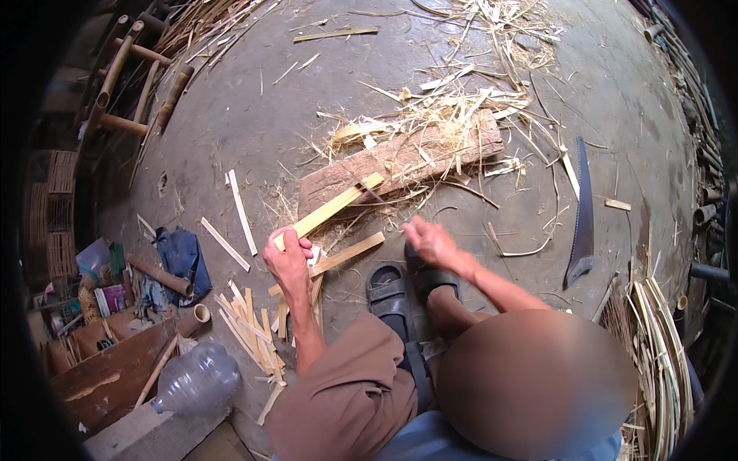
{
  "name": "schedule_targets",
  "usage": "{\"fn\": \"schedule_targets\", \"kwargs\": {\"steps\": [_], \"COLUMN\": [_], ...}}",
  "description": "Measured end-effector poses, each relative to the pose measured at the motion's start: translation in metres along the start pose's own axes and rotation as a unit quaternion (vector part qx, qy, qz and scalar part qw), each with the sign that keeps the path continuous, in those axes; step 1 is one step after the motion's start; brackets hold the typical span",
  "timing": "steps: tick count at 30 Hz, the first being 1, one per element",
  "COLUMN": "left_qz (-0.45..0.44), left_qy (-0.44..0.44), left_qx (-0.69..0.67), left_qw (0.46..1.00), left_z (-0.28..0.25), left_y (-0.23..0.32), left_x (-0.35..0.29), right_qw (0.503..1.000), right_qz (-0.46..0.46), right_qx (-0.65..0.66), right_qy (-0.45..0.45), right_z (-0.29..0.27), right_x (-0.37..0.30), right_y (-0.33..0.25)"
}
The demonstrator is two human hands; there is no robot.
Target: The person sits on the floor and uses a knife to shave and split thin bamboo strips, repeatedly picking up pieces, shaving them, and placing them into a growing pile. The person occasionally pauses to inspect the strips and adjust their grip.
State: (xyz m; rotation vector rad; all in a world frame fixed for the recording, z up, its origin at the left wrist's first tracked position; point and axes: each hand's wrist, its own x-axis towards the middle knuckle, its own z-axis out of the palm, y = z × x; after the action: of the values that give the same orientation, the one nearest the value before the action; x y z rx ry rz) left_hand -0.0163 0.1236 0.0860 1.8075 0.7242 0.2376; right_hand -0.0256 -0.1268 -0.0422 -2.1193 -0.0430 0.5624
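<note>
Brown cloth over a bent knee [338, 396] lies nearest the camera. The left hand [289, 257] pinches the near end of a flat, pale-yellow wooden strip [330, 211], its long axis slanting up and right toward a thick, rough, brown wooden block [400, 161]. A thin dark blade [370, 192] crosses the strip near its far end. Just below and right, closer to that end, the right hand [432, 243] curls; whether it holds the blade, I cannot tell.

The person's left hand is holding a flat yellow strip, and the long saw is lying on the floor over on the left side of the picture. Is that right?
Not quite: in the head view, the long saw lies on the floor on the right side. The left hand is indeed holding a flat yellow strip.
</note>
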Motion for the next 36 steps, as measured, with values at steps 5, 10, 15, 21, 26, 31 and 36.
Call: {"fn": "schedule_targets", "kwargs": {"steps": [5, 10, 15, 21, 26, 31, 36], "left_qz": [0.050, 0.041, 0.239, 0.194, 0.125, 0.148, 0.152], "left_qy": [-0.005, 0.017, -0.005, -0.193, 0.068, 0.121, 0.051], "left_qx": [-0.040, -0.162, -0.064, -0.124, -0.386, -0.387, -0.400], "left_qw": [0.998, 0.986, 0.969, 0.954, 0.911, 0.902, 0.902], "left_z": [0.008, 0.021, 0.086, 0.076, 0.059, 0.067, 0.071], "left_y": [0.007, -0.004, -0.075, -0.077, -0.005, -0.011, -0.019], "left_x": [-0.003, 0.005, 0.038, 0.064, 0.052, 0.062, 0.058], "right_qw": [1.000, 0.999, 1.000, 0.999, 0.999, 0.999, 0.998], "right_qz": [-0.008, 0.037, 0.030, 0.032, 0.039, 0.029, 0.018], "right_qx": [-0.004, 0.005, 0.006, 0.000, 0.020, 0.043, 0.058], "right_qy": [-0.005, 0.015, 0.001, -0.009, -0.008, 0.002, 0.008], "right_z": [-0.012, -0.016, -0.011, -0.012, -0.011, -0.019, -0.022], "right_x": [-0.001, 0.002, 0.005, 0.000, -0.005, -0.008, -0.022], "right_y": [-0.008, 0.037, 0.039, 0.034, 0.035, 0.020, 0.007]}}
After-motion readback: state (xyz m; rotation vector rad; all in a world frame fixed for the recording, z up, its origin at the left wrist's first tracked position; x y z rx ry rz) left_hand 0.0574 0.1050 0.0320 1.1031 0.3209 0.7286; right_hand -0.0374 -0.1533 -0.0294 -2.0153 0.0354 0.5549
